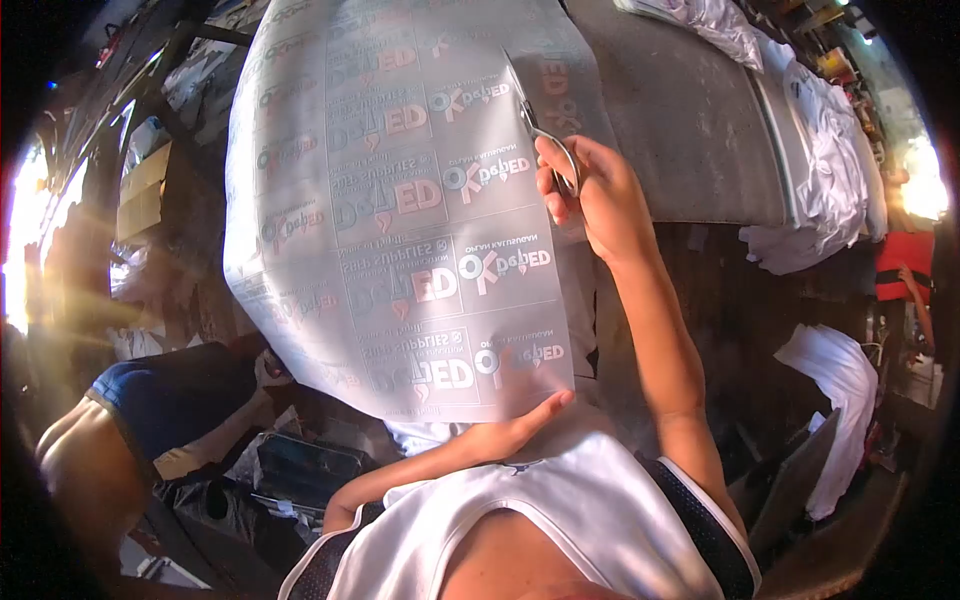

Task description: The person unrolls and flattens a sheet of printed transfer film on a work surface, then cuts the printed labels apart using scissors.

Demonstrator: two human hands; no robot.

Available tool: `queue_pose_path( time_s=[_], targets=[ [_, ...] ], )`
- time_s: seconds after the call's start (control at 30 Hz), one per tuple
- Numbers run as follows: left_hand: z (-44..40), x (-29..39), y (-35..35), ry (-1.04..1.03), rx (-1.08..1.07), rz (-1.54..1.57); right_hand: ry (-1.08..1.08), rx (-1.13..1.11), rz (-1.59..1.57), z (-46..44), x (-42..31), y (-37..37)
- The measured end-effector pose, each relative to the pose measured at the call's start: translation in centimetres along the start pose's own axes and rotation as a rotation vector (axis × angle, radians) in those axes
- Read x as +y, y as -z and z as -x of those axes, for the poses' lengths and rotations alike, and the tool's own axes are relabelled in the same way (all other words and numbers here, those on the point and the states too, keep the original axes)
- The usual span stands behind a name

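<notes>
A large printed sheet (400, 220) with rows of lettering lies over the table and hangs over its near edge. My right hand (585, 185) is closed around the handles of metal scissors (533, 125), whose blades point away from me along the sheet's right part. Below them, a cut edge runs down toward my body. My left hand (530, 420) is at the sheet's near right corner, thumb at the edge; its other fingers are hidden under the sheet, so its grip cannot be made out.
The grey tabletop (690, 130) extends right, with white cloth (825, 150) along its far side. Another white cloth (840, 410) hangs at lower right. A bent-over person (150, 420) is at left, near a cardboard box (143, 190). Another person's arm (915, 300) shows far right.
</notes>
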State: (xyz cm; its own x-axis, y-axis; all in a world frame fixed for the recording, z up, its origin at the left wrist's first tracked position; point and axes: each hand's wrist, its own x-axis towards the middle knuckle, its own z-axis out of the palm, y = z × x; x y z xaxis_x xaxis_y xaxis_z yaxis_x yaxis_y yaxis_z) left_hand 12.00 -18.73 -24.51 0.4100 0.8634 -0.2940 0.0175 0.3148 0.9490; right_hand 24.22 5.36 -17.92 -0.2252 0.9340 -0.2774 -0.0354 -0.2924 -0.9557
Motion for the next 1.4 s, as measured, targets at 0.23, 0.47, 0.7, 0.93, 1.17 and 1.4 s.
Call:
queue_pose_path(
  time_s=[0.23, 0.47, 0.7, 0.93, 1.17, 1.4],
  targets=[
    [0.2, 0.4, -0.2, -0.130, 0.091, -0.007, 0.060, -0.005, -0.018, -1.7, -0.6, -0.5],
    [0.3, 0.0, -0.4, -0.073, 0.123, 0.031, 0.068, -0.005, -0.085, -3.6, 0.2, -0.7],
    [0.4, 0.4, -0.4, -0.042, 0.132, 0.008, 0.047, -0.009, -0.150, -5.0, -0.2, -1.0],
    [0.6, -2.7, -1.8, 0.034, 0.083, 0.178, 0.073, -0.012, -0.151, -6.9, 0.3, -0.9],
    [0.7, -0.5, -0.9, 0.039, 0.099, 0.166, 0.055, -0.013, -0.165, -9.0, -0.4, -0.9],
    [0.4, -1.2, -0.8, 0.074, 0.055, 0.246, 0.096, -0.036, -0.146, -10.8, -0.4, -1.3]
  ],
)
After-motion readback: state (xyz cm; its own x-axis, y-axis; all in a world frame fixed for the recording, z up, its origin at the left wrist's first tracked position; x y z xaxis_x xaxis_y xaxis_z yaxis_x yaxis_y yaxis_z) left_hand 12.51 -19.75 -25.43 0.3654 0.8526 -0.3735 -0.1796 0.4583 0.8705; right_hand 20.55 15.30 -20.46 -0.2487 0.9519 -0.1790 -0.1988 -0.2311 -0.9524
